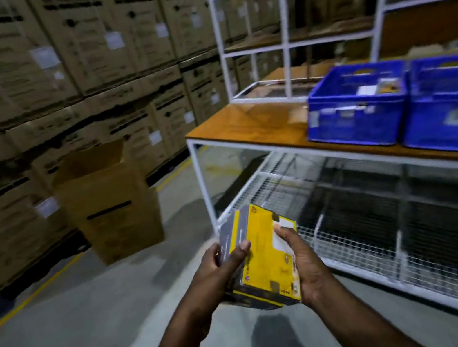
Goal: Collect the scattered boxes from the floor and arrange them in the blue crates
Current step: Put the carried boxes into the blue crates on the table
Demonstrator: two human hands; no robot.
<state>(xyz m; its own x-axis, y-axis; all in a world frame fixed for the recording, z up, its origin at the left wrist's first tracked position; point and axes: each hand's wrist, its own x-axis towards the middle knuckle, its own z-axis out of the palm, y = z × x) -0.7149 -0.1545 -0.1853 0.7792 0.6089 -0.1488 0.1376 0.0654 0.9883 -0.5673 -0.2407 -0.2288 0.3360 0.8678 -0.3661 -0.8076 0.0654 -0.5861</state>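
Above grey floor (67, 339), both hands (left (221, 275), right (305, 264)) grip stacked yellow boxes (263, 256).

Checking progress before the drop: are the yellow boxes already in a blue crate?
No, both hands hold the yellow boxes above the floor, short of the blue crates.

Hands: two, left (216, 279) and right (305, 267)
Yellow boxes (262, 254) held: a small stack, exact count unclear
Blue crates: two, left crate (359, 122), right crate (453, 118)
Bench (247, 127): one
Open carton (110, 203) on floor: one
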